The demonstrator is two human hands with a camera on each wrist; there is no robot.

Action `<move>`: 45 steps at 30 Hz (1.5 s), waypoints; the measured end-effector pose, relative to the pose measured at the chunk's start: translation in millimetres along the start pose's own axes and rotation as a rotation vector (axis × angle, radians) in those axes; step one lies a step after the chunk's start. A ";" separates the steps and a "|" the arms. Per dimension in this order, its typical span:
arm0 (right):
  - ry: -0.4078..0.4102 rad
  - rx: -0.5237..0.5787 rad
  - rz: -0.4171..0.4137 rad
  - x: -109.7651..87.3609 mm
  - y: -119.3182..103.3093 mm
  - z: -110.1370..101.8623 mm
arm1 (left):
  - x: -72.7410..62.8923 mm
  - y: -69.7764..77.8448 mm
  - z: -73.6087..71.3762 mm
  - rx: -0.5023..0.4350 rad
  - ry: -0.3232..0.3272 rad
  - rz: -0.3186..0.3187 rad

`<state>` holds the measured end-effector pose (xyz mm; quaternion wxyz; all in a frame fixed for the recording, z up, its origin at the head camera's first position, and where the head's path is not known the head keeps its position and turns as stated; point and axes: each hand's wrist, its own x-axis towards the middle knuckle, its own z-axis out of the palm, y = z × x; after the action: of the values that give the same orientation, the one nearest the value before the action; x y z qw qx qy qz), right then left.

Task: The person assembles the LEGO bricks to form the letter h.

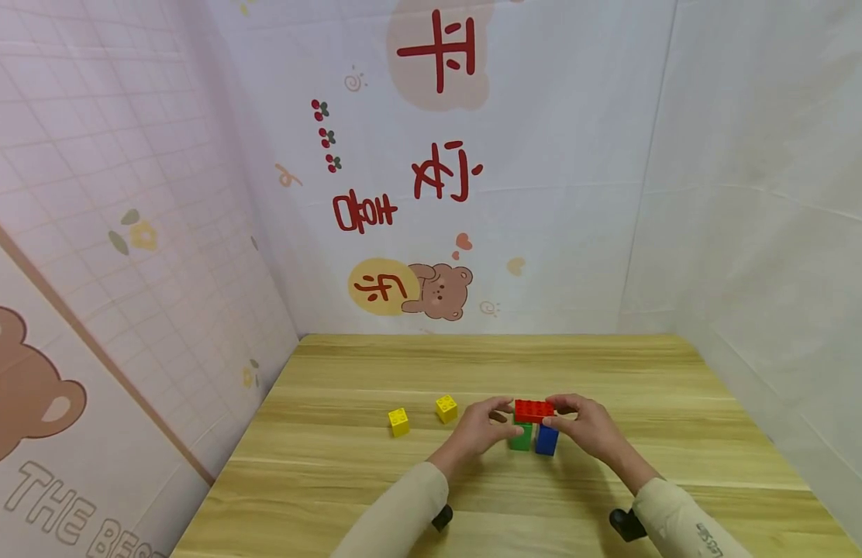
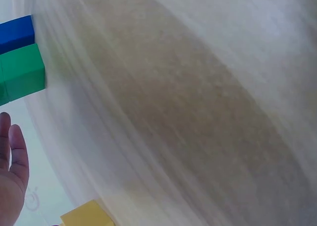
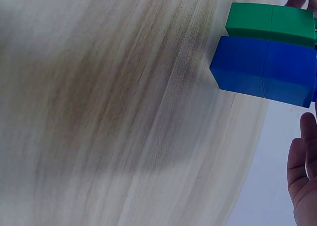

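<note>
A red toy building brick (image 1: 534,411) with studs on top lies level across a green stack (image 1: 521,440) and a blue stack (image 1: 546,442) that stand side by side. My right hand (image 1: 588,426) pinches the red brick's right end between thumb and fingers. At its left end my left hand (image 1: 477,426) holds it, the thumb low in front by the green stack. In the right wrist view, green bricks (image 3: 250,22) and blue bricks (image 3: 242,65) each show a seam between two pieces. Both wrist views leave the red brick out of frame.
Two yellow bricks, a nearer one (image 1: 399,422) and a farther one (image 1: 446,408), sit on the wooden table (image 1: 319,473) left of my left hand. A printed cloth backdrop (image 1: 556,194) rises behind the table and along both sides.
</note>
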<state>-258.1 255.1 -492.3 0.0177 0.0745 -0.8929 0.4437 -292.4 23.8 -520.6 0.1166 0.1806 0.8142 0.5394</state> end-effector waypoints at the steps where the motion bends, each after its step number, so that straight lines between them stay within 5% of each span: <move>1: 0.001 -0.001 0.002 0.4 -0.2 0.1 | 0.4 0.8 -0.3 0.002 -0.002 0.007; 25: -0.004 0.007 -0.001 5.3 0.4 -0.7 | 9.6 13.6 -8.3 0.052 -0.010 0.100; 45: -0.110 -0.079 0.002 -2.2 21.1 -3.8 | 10.2 12.0 -8.8 0.092 -0.059 0.049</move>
<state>-259.2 270.9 -506.9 -0.0287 0.0971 -0.9094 0.4034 -303.0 24.9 -506.0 0.1190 0.2217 0.8295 0.4986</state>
